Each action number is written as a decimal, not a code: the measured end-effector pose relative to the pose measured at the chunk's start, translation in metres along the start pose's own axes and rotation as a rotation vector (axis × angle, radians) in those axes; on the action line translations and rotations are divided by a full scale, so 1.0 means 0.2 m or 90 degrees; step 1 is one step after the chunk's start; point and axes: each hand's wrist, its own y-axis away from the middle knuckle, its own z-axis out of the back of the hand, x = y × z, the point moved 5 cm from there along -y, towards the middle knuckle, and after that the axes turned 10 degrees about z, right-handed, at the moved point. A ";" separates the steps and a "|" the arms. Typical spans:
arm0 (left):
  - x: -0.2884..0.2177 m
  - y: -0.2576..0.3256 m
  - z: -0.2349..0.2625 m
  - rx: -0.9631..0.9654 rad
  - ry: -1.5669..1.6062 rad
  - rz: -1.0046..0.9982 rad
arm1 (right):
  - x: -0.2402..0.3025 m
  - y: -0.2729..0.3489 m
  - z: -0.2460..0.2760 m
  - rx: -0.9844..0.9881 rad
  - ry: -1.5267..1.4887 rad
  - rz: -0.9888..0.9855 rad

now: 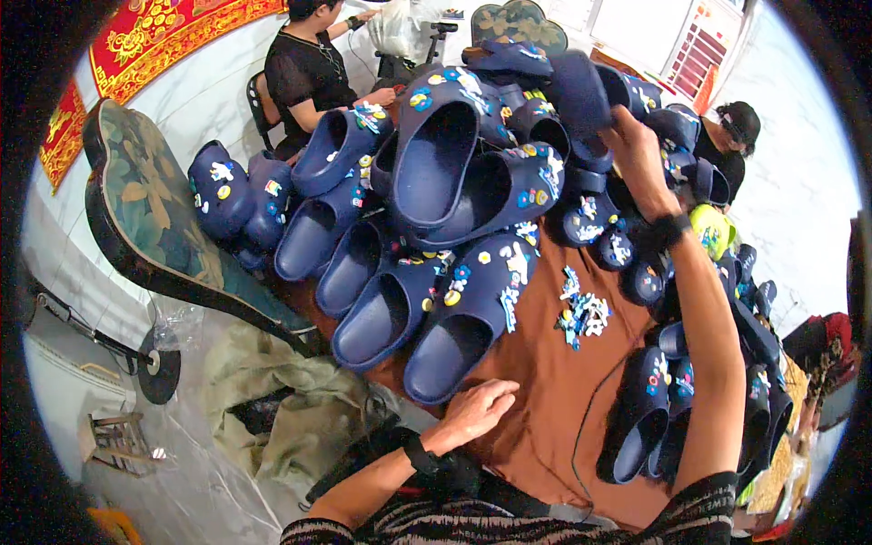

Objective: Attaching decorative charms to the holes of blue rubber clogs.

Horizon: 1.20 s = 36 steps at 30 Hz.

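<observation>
Navy foam clogs heaped on a brown-clothed counter (pixel 545 391)

Right hand (pixel 636 154) grips a navy foam clog (pixel 581 104) atop the heap; left hand (pixel 477 409) rests spread on the cloth below.

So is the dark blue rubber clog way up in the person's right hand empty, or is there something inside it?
Cannot tell. The right hand holds the dark blue rubber clog with its rounded outside facing the camera, so its inside is hidden.

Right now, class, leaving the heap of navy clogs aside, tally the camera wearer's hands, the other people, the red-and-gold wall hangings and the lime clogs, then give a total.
Wearer's hands: 2 (left hand flat on the brown cloth, right hand gripping a navy clog)
Other people: 2
Red-and-gold wall hangings: 2
Lime clogs: 1
Total: 7
</observation>
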 end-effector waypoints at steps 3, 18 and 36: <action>0.01 0.00 -0.03 -0.005 0.016 -0.025 | 0.13 0.42 0.23 -0.002 -0.018 0.041; -0.53 0.09 0.81 -0.708 -0.147 -0.179 | 0.81 2.06 0.42 0.321 -0.001 -0.042; -0.75 -0.71 1.70 -0.587 -0.236 -0.192 | 0.79 2.27 0.25 0.318 -0.012 -0.171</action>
